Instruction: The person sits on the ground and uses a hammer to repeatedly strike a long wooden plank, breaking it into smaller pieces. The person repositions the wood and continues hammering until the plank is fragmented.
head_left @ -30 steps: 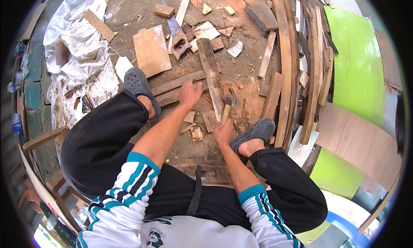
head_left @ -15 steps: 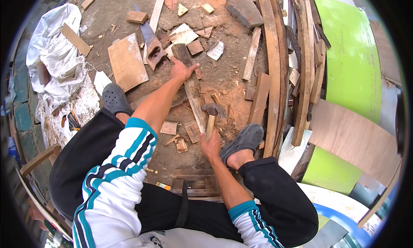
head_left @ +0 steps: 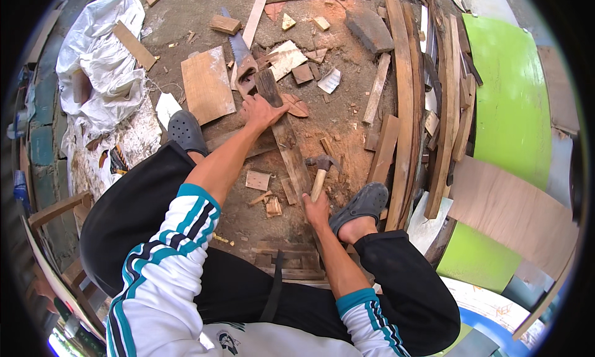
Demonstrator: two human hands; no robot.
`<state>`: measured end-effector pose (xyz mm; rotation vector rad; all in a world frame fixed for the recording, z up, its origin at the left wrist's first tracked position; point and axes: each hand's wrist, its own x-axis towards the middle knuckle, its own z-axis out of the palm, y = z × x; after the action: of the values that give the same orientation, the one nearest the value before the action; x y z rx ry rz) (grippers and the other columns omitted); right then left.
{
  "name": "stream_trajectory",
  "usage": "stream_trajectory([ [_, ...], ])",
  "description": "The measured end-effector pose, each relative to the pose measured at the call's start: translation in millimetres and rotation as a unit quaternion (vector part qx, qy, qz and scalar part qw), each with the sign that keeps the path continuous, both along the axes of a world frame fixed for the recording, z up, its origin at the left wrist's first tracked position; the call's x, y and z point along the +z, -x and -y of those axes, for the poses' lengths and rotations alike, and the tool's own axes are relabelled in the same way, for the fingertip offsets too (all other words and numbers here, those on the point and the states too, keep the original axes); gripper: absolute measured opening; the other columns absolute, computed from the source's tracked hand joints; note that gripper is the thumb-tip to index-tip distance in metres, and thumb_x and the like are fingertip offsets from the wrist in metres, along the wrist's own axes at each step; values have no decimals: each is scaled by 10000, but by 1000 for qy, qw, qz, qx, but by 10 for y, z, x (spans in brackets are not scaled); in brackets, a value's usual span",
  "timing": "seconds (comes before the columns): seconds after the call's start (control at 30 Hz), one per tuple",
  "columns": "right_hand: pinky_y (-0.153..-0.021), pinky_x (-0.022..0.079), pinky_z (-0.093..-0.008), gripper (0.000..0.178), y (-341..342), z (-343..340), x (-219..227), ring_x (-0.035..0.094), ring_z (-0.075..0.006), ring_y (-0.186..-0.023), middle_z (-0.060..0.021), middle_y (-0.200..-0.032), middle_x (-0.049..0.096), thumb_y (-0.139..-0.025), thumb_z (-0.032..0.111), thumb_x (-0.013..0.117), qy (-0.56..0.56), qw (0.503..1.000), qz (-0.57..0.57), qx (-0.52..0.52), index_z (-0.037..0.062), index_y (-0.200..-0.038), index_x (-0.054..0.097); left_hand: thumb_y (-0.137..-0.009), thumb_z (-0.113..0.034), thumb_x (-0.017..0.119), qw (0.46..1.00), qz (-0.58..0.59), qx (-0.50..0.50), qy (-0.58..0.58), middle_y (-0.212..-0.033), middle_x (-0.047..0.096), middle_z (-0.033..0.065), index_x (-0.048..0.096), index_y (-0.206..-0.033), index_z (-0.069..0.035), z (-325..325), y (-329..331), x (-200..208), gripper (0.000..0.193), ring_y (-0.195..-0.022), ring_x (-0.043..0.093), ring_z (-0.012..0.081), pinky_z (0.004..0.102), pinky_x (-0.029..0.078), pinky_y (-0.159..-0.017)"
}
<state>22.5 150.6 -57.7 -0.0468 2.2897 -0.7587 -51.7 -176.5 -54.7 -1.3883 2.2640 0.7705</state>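
A long, weathered wooden plank (head_left: 288, 145) slants across the ground between my feet. My left hand (head_left: 263, 113) is closed over its far part, thumb stretched across toward the right edge. Close to the plank's near end, my right hand (head_left: 317, 212) grips the wooden handle of a claw hammer (head_left: 318, 182); its dark metal head rests beside or against the plank's right side, and I cannot tell which. My right fingers also seem to touch the plank's end. Just beyond my left hand lies a handsaw (head_left: 246, 70) with a wooden handle, blade pointing away.
Long boards (head_left: 403, 109) lie stacked on the right beside a bright green sheet (head_left: 508, 96). A square board (head_left: 206, 85), a grey stone slab (head_left: 370, 31) and several offcuts litter the dirt. White sacking (head_left: 102, 53) lies at left. My feet in grey clogs (head_left: 361, 207) flank the plank.
The whole view has shifted slightly. Relative to the ground, the plank's far end has moved left toward the saw handle, uncovering a reddish piece. Both hands keep their grips.
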Motion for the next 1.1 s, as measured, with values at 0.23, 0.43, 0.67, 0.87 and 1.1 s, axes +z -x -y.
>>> stream_trajectory([
  [0.23, -848, 468, -487, 430, 106, 9, 99, 623, -440, -968, -266, -981, 641, -862, 347, 691, -18, 996, -3, 87, -28, -1031, 566, -813, -818, 507, 964, -38, -160, 208, -1649, 112, 187, 93, -1607, -110, -49, -413, -84, 1141, -1505, 154, 381, 569, 162, -1189],
  [0.43, -626, 510, -386, 442, 324, 109, 406, 653, -270, -682, -160, -779, 641, -932, 433, 665, 48, 998, -14, 28, 3, -970, 569, -812, -761, 582, 938, -30, -306, 160, -1559, 292, 214, 371, -1500, -106, 150, -217, 205, 973, -1456, 260, 371, 547, 199, -1167],
  [0.67, -372, 405, -280, 498, 462, 653, 715, 489, -112, -417, -7, -597, 492, -963, 528, 607, 165, 968, 186, -20, 36, -987, 533, -884, -620, 596, 962, -124, -187, 158, -1321, 479, 184, 496, -1317, -43, 462, 105, -84, 728, -1279, 425, 333, 492, 324, -1062],
  [0.87, -370, 383, -301, 415, 499, 994, 626, 486, -127, -406, -11, -569, 500, -960, 436, 645, 55, 973, 225, 3, 23, -1001, 642, -891, -472, 620, 935, -243, -118, 231, -1126, 567, 123, 580, -1193, -71, 413, 223, -372, 504, -1113, 516, 304, 468, 377, -963],
  [1.1, -550, 479, -375, 310, 374, 797, 304, 614, -202, -563, -93, -641, 616, -901, 318, 694, 83, 978, 158, -111, 25, -1004, 688, -859, -354, 612, 906, -316, -106, 262, -1054, 586, 104, 622, -1081, -82, 503, 216, -433, 352, -1021, 537, 287, 438, 404, -908],
])
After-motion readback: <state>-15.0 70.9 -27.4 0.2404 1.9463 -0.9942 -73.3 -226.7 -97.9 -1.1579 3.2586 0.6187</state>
